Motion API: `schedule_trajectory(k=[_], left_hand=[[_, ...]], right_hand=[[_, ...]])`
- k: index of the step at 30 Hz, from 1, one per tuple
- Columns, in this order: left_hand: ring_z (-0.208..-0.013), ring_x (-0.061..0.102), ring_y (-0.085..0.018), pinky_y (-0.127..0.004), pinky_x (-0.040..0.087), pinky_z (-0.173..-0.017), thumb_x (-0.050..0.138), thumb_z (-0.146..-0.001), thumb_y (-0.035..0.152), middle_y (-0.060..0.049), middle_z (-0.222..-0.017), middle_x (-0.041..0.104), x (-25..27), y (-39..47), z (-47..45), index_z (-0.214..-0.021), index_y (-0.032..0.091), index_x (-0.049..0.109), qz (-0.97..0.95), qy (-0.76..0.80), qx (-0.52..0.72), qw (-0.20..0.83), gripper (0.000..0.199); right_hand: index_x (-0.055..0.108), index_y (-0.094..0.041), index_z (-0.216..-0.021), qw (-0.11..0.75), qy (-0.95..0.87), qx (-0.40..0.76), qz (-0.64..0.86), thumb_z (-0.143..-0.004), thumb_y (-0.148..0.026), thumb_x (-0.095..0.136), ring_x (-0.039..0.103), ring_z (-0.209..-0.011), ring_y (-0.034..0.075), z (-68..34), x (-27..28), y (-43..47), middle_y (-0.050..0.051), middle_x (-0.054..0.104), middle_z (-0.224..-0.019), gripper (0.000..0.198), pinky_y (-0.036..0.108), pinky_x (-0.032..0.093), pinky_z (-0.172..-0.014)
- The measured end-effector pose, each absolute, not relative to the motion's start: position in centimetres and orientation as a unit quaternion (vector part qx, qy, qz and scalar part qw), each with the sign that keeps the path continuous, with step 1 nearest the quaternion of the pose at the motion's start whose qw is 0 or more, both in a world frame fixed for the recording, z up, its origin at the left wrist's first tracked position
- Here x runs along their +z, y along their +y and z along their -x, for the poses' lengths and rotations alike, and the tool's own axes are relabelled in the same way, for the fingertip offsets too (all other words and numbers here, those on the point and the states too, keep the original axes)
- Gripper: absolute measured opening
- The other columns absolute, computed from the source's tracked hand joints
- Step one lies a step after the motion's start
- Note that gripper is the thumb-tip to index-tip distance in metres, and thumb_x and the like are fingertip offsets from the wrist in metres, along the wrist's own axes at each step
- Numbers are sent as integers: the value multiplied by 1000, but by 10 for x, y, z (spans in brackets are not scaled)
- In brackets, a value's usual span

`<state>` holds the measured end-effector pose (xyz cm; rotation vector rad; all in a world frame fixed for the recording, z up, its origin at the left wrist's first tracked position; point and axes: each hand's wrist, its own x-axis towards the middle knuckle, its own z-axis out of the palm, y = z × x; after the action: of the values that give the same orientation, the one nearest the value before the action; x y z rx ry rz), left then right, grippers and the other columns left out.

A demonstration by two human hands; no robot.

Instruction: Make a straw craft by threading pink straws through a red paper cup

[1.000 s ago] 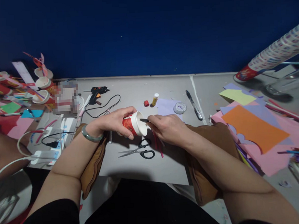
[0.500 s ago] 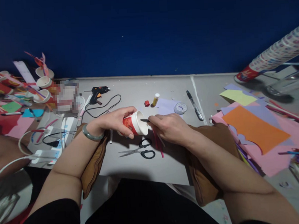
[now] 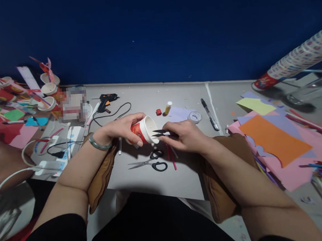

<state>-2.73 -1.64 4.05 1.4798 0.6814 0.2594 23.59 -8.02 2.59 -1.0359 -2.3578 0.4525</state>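
The rear of the black tool (image 3: 159, 131) was hidden by the right hand (image 3: 187, 135), the red cup (image 3: 143, 130) partly by the left hand (image 3: 122, 129). Toward two o'clock, a cup stack (image 3: 299, 58) was cut off by the right edge.

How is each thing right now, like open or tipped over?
Cup: tilted, in left hand
Black tool: tips apart, in right hand
Scissors: slightly open, lying flat
Glue stick: upright
Red cap: off
Glue gun: lying sideways
Tape: lying flat
Pen: lying down
Cup stack: nested
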Motion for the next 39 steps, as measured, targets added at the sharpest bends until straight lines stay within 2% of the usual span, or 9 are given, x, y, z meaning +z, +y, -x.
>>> schedule_trajectory(k=[4, 8, 12, 15, 21, 26, 31, 35, 39], left_hand=[[-91, 65, -18, -26, 53, -76, 93, -58, 33, -9, -102, 69, 44, -15, 26, -109, 14, 66, -651, 258, 154, 697, 61], [-97, 68, -23, -30, 54, -82, 88, -66, 51, -14, -107, 72, 43, -23, 20, -111, 13, 69, -609, 227, 159, 743, 62], [-98, 70, -22, -31, 55, -84, 82, -74, 56, -15, -114, 71, 40, -30, 15, -121, 16, 66, -556, 231, 161, 782, 64], [-103, 69, -22, -30, 55, -86, 78, -80, 51, -14, -124, 68, 37, -28, 15, -133, 19, 60, -533, 273, 194, 777, 65], [-115, 62, -19, -30, 50, -96, 68, -89, 40, -11, -138, 60, 32, -23, 13, -133, 21, 59, -646, 327, 265, 637, 49], [-101, 63, -19, -30, 49, -90, 81, -77, 45, -8, -109, 70, 30, -34, 6, -104, 17, 68, -774, 290, 229, 515, 41], [-74, 57, -13, -24, 44, -71, 70, -84, 44, -2, -80, 65, 30, -41, 3, -91, 15, 70, -816, 293, 136, 479, 30], [-66, 48, -11, -24, 37, -64, 63, -87, 42, 0, -72, 59, 29, -42, 1, -88, 14, 70, -819, 316, 143, 458, 28], [-72, 53, -12, -24, 42, -68, 68, -83, 40, -2, -77, 63, 32, -41, 1, -89, 13, 71, -770, 356, 192, 493, 28]], right_hand=[[63, -18, -97, 385, -785, 329, 357, -85, -32, 67, 56, -63, 12, -237, 25, -78, 2, 66, -80, 19, 24, 44, -61], [67, -18, -111, 408, -753, 392, 335, -83, -23, 63, 68, -90, 18, -235, 23, -75, 9, 73, -107, 29, 30, 52, -78], [68, -17, -95, 400, -727, 446, 334, -83, -28, 68, 64, -76, 15, -233, 20, -72, 5, 70, -87, 16, 29, 50, -72], [64, -17, -87, 395, -694, 498, 340, -82, -36, 73, 57, -68, 13, -232, 19, -68, 1, 64, -77, 21, 27, 46, -66], [57, -18, -75, 369, -682, 518, 361, -84, -41, 70, 45, -63, 10, -231, 18, -66, -3, 52, -68, 29, 25, 39, -62], [51, -18, -68, 328, -706, 513, 362, -84, -37, 67, 39, -60, 9, -228, 16, -69, -5, 43, -63, 29, 24, 32, -58], [54, -17, -70, 312, -720, 490, 380, -84, -38, 68, 41, -61, 9, -226, 13, -72, -5, 46, -64, 30, 24, 33, -59], [60, -16, -76, 336, -719, 452, 408, -83, -39, 70, 44, -64, 11, -225, 10, -72, -3, 52, -68, 26, 24, 35, -61], [63, -16, -88, 391, -682, 445, 429, -82, -40, 73, 51, -70, 13, -226, 6, -68, -1, 61, -77, 26, 26, 40, -68]])
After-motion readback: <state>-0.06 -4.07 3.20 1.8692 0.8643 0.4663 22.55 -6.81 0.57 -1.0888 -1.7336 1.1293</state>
